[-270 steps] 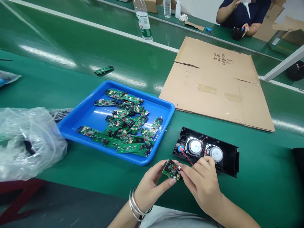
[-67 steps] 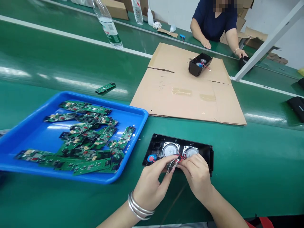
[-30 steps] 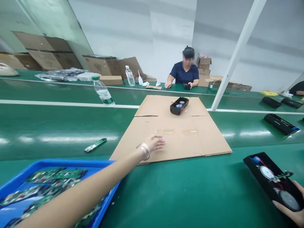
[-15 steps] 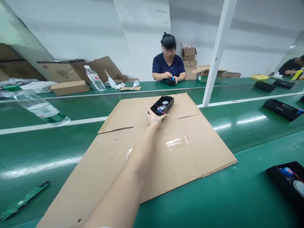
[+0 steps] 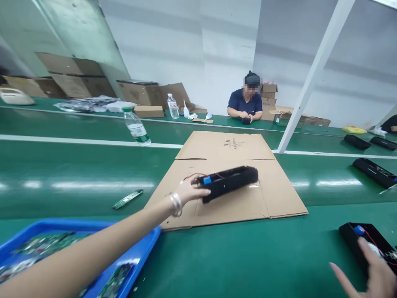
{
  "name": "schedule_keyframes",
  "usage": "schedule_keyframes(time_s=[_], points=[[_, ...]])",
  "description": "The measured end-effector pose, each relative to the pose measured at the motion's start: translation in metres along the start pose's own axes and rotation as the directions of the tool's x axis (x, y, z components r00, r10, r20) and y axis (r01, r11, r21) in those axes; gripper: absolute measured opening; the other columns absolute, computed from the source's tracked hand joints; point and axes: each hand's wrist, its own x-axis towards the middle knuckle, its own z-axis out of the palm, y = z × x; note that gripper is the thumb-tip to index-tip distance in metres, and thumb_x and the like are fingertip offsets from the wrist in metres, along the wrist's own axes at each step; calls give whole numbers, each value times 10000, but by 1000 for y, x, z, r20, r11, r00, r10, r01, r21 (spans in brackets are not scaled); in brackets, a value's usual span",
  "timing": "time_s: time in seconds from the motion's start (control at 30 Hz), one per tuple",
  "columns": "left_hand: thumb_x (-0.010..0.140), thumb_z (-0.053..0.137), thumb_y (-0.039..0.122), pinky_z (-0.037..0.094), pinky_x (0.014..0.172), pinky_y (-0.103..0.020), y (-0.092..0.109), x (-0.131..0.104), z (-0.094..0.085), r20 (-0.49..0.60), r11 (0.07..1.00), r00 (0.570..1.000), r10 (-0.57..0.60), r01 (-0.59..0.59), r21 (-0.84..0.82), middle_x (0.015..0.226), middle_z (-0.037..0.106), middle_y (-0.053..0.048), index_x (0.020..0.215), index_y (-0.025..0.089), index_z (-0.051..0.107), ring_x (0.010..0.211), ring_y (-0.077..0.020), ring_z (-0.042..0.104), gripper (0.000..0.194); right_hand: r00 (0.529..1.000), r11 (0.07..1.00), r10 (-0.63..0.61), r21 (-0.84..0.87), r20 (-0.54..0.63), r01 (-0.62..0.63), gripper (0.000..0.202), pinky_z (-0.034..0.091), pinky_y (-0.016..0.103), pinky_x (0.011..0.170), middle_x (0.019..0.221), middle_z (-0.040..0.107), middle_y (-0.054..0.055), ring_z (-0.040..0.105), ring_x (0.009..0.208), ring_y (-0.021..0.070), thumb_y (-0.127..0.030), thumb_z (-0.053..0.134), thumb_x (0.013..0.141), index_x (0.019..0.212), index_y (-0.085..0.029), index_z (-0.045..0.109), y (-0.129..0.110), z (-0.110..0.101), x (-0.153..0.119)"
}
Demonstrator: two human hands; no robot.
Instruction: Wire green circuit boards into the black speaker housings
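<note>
My left hand (image 5: 190,191) grips the near left end of a black speaker housing (image 5: 231,182), its open side turned up and away. Inside it I see a blue part and thin red wires. The housing is tilted above a flattened cardboard sheet (image 5: 182,209). At the lower right, my right hand (image 5: 378,273) has its thumb and a finger spread apart. It hovers over or touches a second black speaker housing (image 5: 347,236) holding a blue part, red wire and a round speaker; I cannot tell whether it touches.
A blue tray (image 5: 149,244) with several green circuit boards lies under my left forearm. A single circuit board (image 5: 127,199) rests on the green surface. Beyond stand a water bottle (image 5: 136,128) and a white post (image 5: 313,78). A co-worker (image 5: 245,103) sits across, handling a black part.
My left hand has brought the speaker housing nearer from the far part of the cardboard and turned it. My right hand has come into view. The view has swung left.
</note>
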Motion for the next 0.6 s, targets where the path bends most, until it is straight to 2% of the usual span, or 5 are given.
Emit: schedule_keyframes(time_s=[0.07,0.17,0.33,0.5,0.6], points=[[447,782,227,479,874,-406,-21,-49,-12,75,999,997,20,-16,-48,1121,610,-87,1051,204,549,1067,-306,555,648,987,987,-154,61,52,150,676,415,508,864,1238,478,161,468,1108,349,-489,482,844,1389,-147,277,-46,-1,5],[370,783,264,429,933,-427,-54,-108,-18,198,996,979,43,-27,-85,1212,562,-93,1168,236,495,1132,-323,499,849,901,875,-431,266,53,404,578,433,429,849,1203,502,162,444,1124,311,-308,520,852,1355,-104,322,-123,-2,6],[352,795,317,426,932,-465,-96,-153,-16,405,986,899,168,-149,-78,1336,415,-166,1344,188,298,1210,-336,411,1117,611,481,-791,577,-40,660,273,463,251,606,1004,597,94,547,710,135,-183,483,856,1117,-144,549,-229,-8,-6],[470,776,383,303,1029,-487,-103,-158,-23,568,937,794,214,-331,109,1437,286,-187,1399,170,210,1304,-348,272,1108,725,525,-656,563,-209,638,207,328,260,446,708,602,29,471,513,129,-66,429,825,867,-174,601,-309,-1,-28],[365,842,330,357,1014,-421,-84,-141,-50,655,928,753,56,-281,244,1341,475,-143,1328,182,391,1212,-319,440,1073,707,514,-668,542,-233,665,275,243,266,411,530,497,6,398,440,125,-21,381,799,611,-162,524,-331,8,-40]])
